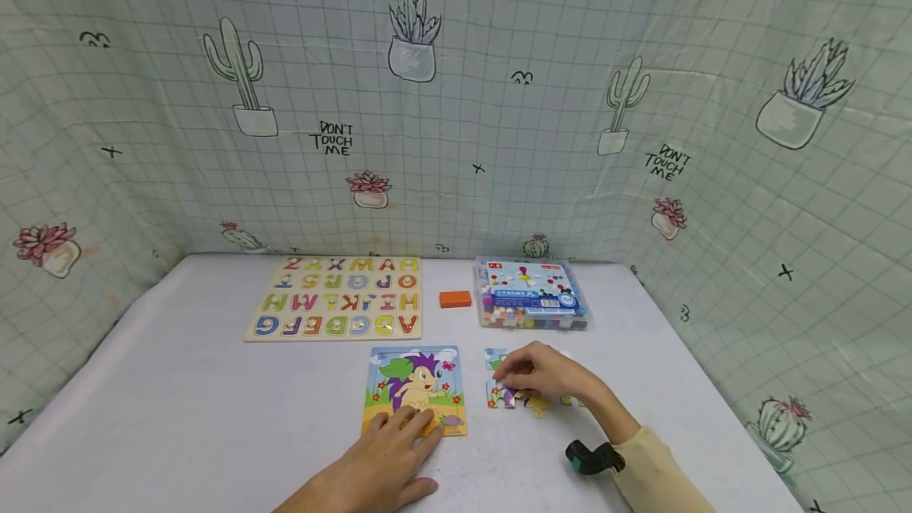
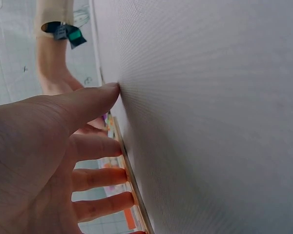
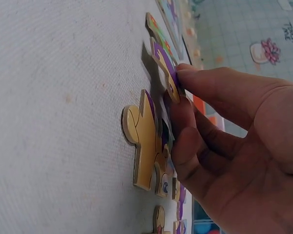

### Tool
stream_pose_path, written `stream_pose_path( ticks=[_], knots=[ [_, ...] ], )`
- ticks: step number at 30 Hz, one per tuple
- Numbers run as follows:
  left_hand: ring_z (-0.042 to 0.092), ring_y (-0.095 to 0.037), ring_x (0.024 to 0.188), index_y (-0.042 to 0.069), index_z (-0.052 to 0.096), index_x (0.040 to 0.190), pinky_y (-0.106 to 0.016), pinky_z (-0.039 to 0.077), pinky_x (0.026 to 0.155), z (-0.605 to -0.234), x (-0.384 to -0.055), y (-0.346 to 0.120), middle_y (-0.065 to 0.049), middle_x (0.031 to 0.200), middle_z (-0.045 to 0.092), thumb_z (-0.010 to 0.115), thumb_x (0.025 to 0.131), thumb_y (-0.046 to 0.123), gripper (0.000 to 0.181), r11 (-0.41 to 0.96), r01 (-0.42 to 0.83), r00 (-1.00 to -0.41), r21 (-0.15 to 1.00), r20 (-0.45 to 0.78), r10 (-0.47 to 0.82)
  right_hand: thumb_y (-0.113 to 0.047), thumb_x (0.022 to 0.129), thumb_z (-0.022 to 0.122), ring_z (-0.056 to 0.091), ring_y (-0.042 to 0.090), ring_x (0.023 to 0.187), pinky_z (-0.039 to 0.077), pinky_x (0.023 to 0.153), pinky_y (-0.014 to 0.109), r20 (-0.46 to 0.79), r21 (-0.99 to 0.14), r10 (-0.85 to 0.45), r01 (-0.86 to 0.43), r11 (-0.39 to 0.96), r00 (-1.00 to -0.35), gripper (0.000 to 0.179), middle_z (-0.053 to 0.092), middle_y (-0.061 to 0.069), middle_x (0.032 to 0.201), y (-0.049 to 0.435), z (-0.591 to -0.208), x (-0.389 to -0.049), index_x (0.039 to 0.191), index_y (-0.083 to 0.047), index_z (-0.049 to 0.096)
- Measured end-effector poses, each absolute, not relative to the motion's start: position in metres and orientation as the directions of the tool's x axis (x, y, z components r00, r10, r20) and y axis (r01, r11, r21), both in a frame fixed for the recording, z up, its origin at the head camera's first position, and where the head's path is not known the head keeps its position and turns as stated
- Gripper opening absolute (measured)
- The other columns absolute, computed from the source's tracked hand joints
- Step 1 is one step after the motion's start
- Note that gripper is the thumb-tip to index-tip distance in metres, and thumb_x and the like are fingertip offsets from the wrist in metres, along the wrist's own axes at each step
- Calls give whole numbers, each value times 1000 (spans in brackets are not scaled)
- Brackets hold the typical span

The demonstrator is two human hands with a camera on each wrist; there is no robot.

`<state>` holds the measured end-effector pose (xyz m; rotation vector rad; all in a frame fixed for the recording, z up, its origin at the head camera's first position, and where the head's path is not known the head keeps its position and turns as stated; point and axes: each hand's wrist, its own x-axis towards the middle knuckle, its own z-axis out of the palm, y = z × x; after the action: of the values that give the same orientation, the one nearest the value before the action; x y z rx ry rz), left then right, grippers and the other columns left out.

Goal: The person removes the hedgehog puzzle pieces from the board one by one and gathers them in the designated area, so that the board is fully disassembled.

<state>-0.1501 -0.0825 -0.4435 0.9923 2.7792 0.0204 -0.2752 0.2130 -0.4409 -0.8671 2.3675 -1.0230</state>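
Observation:
My left hand [image 1: 381, 457] rests with its fingers spread on the lower edge of the hedgehog picture puzzle board [image 1: 381, 396], thumb on the white table. In the left wrist view its fingertips [image 2: 118, 174] touch the board's side. To the right, my right hand [image 1: 547, 370] pinches a purple and cream jigsaw piece [image 3: 162, 59] between thumb and finger, one end tilted up off the table. Right beside it lies a piece with red flowers on green [image 1: 492, 395]. A yellow-beige piece [image 3: 145, 146] lies below the hand, and more loose pieces are partly hidden behind the fingers.
Behind the puzzle lies a wooden alphabet board [image 1: 342, 295] with coloured letters. An orange block [image 1: 455, 299] sits between it and a clear plastic box [image 1: 533, 295] of colourful parts. A patterned cloth [image 1: 442, 125] hangs behind the table.

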Motion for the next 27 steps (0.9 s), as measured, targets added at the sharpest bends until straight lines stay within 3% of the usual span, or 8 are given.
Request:
stream_pose_path(
  ticks=[12,19,27],
  knots=[
    [44,-27,133,26,48,144,-55,42,105,-443,-150,-82,-2,151,44,54,91,62,64,783,614,-762,96,-187,620,-15,98,59,52,10,63,45,56,20,-106,-729,-637,-376,572,-764,19,71,10,97,213,-436,-276,107,-5,73],
    [43,-27,133,28,48,145,-54,41,106,-443,-150,-82,-1,151,44,53,91,63,64,784,613,-760,95,-197,619,-17,97,61,57,6,79,49,70,19,-76,-726,-649,-405,556,-757,19,73,10,104,205,-436,-276,107,-5,73],
    [43,-24,135,25,48,145,-51,39,111,-439,-153,-86,2,152,43,54,92,61,65,779,610,-749,145,-215,626,-17,96,63,58,3,77,51,72,19,-74,-703,-673,-441,558,-736,17,74,3,100,181,-437,-269,105,-8,74]
  ],
)
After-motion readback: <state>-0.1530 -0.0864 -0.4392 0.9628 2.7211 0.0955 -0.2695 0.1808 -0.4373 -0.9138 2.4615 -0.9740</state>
